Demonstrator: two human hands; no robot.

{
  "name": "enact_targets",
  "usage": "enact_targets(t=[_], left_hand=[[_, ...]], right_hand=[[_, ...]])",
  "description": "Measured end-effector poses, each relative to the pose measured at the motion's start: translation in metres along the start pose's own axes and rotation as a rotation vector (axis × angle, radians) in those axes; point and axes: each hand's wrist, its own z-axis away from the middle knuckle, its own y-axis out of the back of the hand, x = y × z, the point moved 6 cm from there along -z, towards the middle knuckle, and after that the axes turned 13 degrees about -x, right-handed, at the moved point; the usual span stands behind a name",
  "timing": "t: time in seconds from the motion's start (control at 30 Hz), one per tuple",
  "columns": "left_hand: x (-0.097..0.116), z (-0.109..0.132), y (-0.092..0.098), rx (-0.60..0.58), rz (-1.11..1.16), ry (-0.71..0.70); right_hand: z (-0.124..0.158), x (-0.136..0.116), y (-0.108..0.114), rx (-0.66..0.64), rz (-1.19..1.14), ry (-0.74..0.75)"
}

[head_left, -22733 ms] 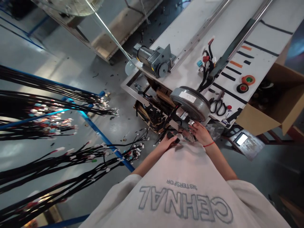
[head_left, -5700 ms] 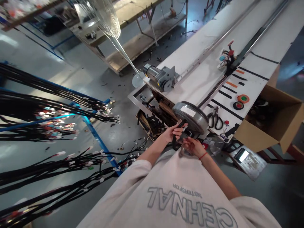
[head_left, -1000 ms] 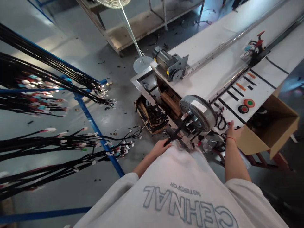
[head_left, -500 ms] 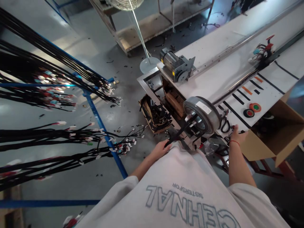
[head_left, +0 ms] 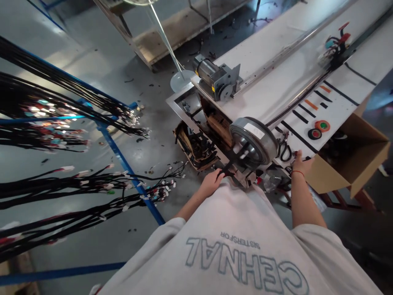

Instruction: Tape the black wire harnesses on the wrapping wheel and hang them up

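Observation:
My left hand, low and just in front of my shirt, has its fingers closed round the near end of a black cable. That cable slants up into the opening of a large grey metal ring at the bench's near end. On the other side of the ring, my right hand rests at the bench edge, thumb and fingers apart; its fingertips are partly hidden. Just left of it lie black-handled scissors. To its right is the flap of an open cardboard box.
Tape rolls and black and orange strips lie on the white bench. A motor sits at its left end. Black wire harnesses hang over a blue frame to the left. A bin stands below.
The view has shifted, so the bench and ring appear further left and higher. My left hand still grips the cable, and my right hand stays at the bench edge.

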Motion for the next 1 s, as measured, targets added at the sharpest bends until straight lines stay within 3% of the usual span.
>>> enact_targets(t=[0.3, 0.47, 0.6, 0.77, 0.83, 0.93, 0.97, 1.0], left_hand=[[0.027, -0.035, 0.002, 0.017, 0.009, -0.022], [0.041, -0.042, 0.010, -0.010, 0.043, -0.141], [0.038, -0.045, 0.002, -0.075, 0.153, -0.167], [0.032, -0.055, 0.002, -0.026, 0.272, -0.117], [0.039, -0.050, 0.016, 0.045, 0.309, -0.119], [0.068, -0.015, 0.050, 0.198, 0.297, -0.198], [0.084, 0.001, 0.058, 0.182, 0.265, -0.254], [0.100, 0.016, 0.059, 0.063, 0.244, -0.295]], right_hand=[[0.001, 0.004, 0.002, 0.061, -0.007, -0.018], [0.004, 0.002, 0.003, 0.077, -0.001, -0.024], [0.006, 0.000, 0.005, 0.088, -0.004, -0.035], [0.007, -0.002, 0.006, 0.081, -0.009, -0.033], [0.009, -0.004, 0.006, 0.080, 0.001, -0.046], [0.011, -0.006, 0.007, 0.066, 0.015, -0.064], [0.012, -0.006, 0.007, 0.065, 0.014, -0.068], [0.013, -0.006, 0.008, 0.065, 0.011, -0.072]])
